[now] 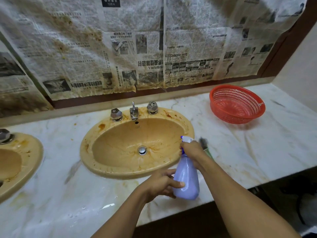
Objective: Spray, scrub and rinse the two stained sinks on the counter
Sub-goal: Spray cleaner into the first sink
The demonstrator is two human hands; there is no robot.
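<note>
Arms forward; right hand (190, 150) grips spray bottle (187, 177) neck; left hand (161, 183) holds its base; newspaper (137, 48) print not legible.

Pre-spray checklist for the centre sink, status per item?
1. Grip on spray bottle: ok, left hand on body, right hand at neck.
2. Nozzle towards sink: ok.
3. Finger ready to squeeze: cannot tell, hidden.
4. Bottle fill: cannot tell, opaque.
5. Brush close: ok, beside right hand.
</note>
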